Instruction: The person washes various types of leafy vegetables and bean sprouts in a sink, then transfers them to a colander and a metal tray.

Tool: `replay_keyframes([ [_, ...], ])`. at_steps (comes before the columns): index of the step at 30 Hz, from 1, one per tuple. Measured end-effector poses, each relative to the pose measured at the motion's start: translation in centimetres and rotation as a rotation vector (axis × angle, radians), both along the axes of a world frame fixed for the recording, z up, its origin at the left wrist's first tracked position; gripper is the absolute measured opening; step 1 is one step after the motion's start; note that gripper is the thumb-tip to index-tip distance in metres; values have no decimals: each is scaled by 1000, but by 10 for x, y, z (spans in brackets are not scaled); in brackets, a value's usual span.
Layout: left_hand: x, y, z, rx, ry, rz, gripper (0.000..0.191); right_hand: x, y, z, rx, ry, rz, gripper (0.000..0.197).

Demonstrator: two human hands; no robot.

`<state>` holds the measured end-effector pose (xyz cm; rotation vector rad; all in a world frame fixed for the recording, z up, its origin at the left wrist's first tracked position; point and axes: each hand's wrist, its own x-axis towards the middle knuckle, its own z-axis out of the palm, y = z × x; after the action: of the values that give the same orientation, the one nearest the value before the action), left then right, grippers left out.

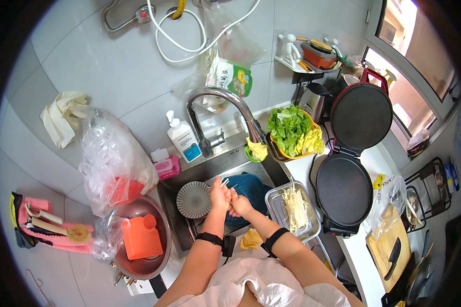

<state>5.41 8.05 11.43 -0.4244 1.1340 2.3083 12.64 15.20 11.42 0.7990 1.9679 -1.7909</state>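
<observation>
My left hand point(219, 196) is above the sink, closed around a small bunch of pale, thin stems point(225, 182) that look like enoki mushrooms. Against it rests my right hand point(239, 204), its fingers curled; whether they grip the stems too is hidden. Beneath both hands a dark blue plastic basin point(256, 188) sits in the stainless steel sink point(170, 215). Left of the basin is a round grey perforated strainer point(194, 199). To the right, a metal tray point(269, 200) holds a pile of enoki mushrooms point(296, 209).
A chrome faucet point(223, 92) arches behind the sink. Lettuce point(290, 128) fills a basket at back right, beside an opened electric griddle point(344, 190). A knife point(393, 255) lies on a wooden cutting board point(384, 240). A large metal bowl point(168, 234) stands left.
</observation>
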Motion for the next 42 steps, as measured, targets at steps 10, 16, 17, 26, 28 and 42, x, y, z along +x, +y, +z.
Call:
replay_keyframes([
  [10, 4, 18, 67, 141, 118, 137, 38, -4, -12, 28, 475, 415, -408, 59],
  [16, 2, 19, 93, 182, 149, 49, 42, 1, 13, 44, 129, 464, -215, 53],
  [17, 0, 18, 94, 223, 160, -14, 42, 5, 20, 42, 133, 461, -222, 53],
  [26, 10, 13, -10, -251, -133, -298, 49, 47, 80, 21, 734, 403, -251, 16],
  [28, 30, 53, 11, -212, -107, -454, 56, 63, 121, 20, 755, 324, -339, 18],
  [42, 106, 135, 30, -124, -294, -961, 49, 111, 183, 14, 753, 38, -252, 27],
])
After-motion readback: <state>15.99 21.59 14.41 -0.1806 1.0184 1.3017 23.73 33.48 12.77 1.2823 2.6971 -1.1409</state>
